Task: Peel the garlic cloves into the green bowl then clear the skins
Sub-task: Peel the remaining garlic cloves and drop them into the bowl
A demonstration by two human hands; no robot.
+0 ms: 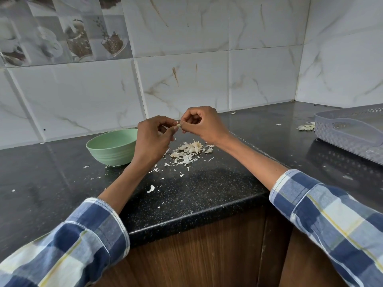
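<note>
Just left of where the fingers pinch sits a pale mint-green bowl (110, 147), and below the pinch lies a heap of cream-white skins (189, 151) on a black counter (207, 189) flecked with tiny pale specks. Both sleeves (335, 214) are checked in navy, light blue and white with thin yellow lines. Far right of the pinch stands a lavender-grey basket (352, 131), behind it all white wall tiles (182, 83) veined in brown and grey.

Left hand (152, 139), right hand (204, 125) fingertip-to-fingertip.
</note>
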